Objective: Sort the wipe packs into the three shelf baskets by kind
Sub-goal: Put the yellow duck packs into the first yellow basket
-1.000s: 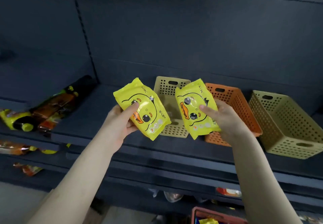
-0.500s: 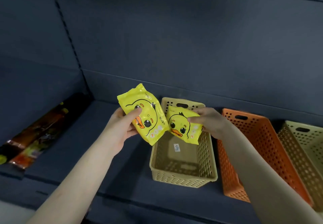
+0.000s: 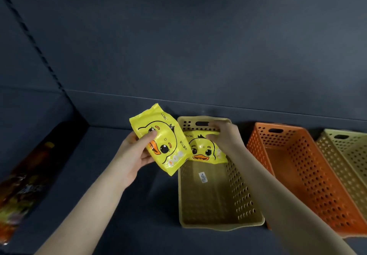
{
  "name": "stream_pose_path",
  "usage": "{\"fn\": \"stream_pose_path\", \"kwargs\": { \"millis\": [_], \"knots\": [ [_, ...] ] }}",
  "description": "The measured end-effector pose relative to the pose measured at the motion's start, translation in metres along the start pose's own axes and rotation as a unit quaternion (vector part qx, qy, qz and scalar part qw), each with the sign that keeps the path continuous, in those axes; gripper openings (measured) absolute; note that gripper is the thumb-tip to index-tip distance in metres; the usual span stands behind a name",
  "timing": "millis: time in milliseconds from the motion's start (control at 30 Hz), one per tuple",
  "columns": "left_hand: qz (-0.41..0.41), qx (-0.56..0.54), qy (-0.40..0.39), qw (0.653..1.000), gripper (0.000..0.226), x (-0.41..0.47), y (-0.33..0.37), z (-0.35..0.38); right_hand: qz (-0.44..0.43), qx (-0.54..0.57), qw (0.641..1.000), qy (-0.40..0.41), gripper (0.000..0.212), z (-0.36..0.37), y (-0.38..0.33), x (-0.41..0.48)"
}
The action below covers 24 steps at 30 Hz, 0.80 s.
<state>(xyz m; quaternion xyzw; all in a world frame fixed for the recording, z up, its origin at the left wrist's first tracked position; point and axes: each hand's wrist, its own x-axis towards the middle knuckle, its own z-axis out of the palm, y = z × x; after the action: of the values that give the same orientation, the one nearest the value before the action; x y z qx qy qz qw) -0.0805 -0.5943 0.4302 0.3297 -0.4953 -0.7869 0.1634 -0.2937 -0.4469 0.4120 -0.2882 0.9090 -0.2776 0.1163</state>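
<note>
Head view, left hand (image 3: 133,155): at about 7 o'clock from the frame's middle. The thumb lies across the front of a pack and the fingers are curled behind it, so the hand grips that pack.
Head view, left duck pack (image 3: 160,141): a yellow wipe pack printed with a duck face, tilted with its top toward 11 o'clock. It is held above the shelf, and its right edge overlaps the pale basket's left rim.
Head view, right hand (image 3: 224,135): at 5 o'clock from the middle. The fingers are bent over the top edge of a second pack and pinch it.
Head view, right duck pack (image 3: 206,149): the same yellow duck print, duck upright. It hangs inside the far end of the pale basket's opening; whether it touches the floor cannot be told.
Head view, pale basket (image 3: 198,223): tan and perforated, with a small white sticker (image 3: 203,177) on its floor.
Head view, orange basket (image 3: 297,175): just beside the pale basket, at its 3 o'clock.
Head view, third basket (image 3: 347,155): tan, at 3 o'clock of the orange one and cut by the frame edge.
Head view, shelf (image 3: 119,205): dark blue, and it bears all three baskets.
Head view, dark packets (image 3: 23,185): blurred orange-and-black wrappers at 8 o'clock.
</note>
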Motion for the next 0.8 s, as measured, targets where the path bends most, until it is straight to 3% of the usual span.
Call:
{"fn": "stream_pose_path", "kwargs": {
  "millis": [133, 300, 433, 567, 667, 800],
  "knots": [
    [-0.012, -0.012, -0.012, 1.000, 0.049, 0.003, -0.003, -0.003, -0.042, -0.009, 0.999, 0.008, 0.042, -0.011, 0.003, -0.018],
    [-0.021, -0.020, -0.019, 0.999, 0.054, 0.003, -0.007, -0.007, 0.042, -0.055, 0.988, -0.140, 0.064, 0.013, 0.013, -0.036],
    [-0.023, -0.017, -0.019, 0.999, 0.051, 0.001, -0.006, -0.010, 0.062, -0.002, 0.990, -0.126, 0.057, 0.032, 0.022, -0.031],
    [-0.021, -0.034, -0.012, 0.999, 0.033, 0.001, -0.005, -0.012, 0.035, 0.041, 0.990, -0.128, 0.049, 0.040, 0.028, -0.029],
    [-0.016, -0.027, -0.012, 0.999, 0.039, -0.001, -0.004, -0.012, 0.016, 0.065, 0.991, -0.112, 0.047, 0.041, 0.023, -0.027],
    [-0.014, -0.007, -0.023, 1.000, 0.038, -0.005, -0.005, -0.012, 0.000, 0.026, 0.976, -0.214, 0.054, 0.049, 0.015, -0.027]
  ]
}}
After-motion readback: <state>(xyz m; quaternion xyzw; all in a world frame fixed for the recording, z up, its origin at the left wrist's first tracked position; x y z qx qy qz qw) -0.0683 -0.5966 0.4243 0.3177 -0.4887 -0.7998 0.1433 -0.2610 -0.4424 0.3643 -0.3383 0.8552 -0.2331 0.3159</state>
